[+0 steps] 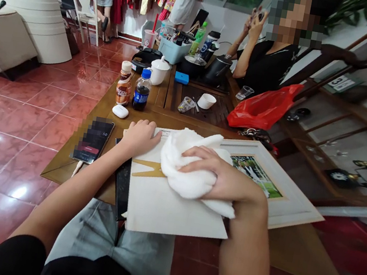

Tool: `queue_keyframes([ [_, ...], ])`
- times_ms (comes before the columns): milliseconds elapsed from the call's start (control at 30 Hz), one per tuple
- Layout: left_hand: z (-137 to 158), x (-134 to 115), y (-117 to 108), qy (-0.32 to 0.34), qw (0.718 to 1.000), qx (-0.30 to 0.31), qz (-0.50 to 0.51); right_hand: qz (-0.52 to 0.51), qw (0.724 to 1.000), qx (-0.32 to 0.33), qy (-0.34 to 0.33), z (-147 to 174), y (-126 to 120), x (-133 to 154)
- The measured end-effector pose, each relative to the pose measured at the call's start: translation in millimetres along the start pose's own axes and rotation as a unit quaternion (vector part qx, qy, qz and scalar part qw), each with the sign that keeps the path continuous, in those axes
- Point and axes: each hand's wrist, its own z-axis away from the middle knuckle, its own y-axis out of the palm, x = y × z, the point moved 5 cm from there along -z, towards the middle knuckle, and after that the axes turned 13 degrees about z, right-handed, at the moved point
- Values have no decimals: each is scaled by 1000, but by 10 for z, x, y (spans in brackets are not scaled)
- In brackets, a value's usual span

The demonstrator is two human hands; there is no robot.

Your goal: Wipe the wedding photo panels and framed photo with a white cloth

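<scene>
My right hand (208,168) is closed on a bunched white cloth (180,156), pressing it onto a flat white panel (173,216) at the table's near edge. A gold forked shape (147,169) shows on the panel, partly under the cloth. At the panel's upper left corner, my left hand (141,137) holds the edge, its fingers bent and their tips hidden. Something black and flat (121,188) sticks out under the panel's left side. Right of the cloth lies a pale framed photo (284,212), partly covered by my right arm.
On the wooden table (67,169) are a phone (94,140), a white case (120,111), two bottles (142,90), a lidded white cup (159,71) and a red plastic bag (267,107). Across it, a person (271,63) holds up a small device. Shelves stand at right.
</scene>
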Motion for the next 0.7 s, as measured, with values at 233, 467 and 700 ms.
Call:
queue_keyframes([
  [233,-6,8,11,0,1000,2,3,-136,952,154,-226,60,62,365],
  [467,-5,19,12,-1,1000,1,2,-158,975,99,-119,49,35,204],
  [700,-3,7,10,-2,1000,4,3,44,960,-201,190,-95,4,-249],
])
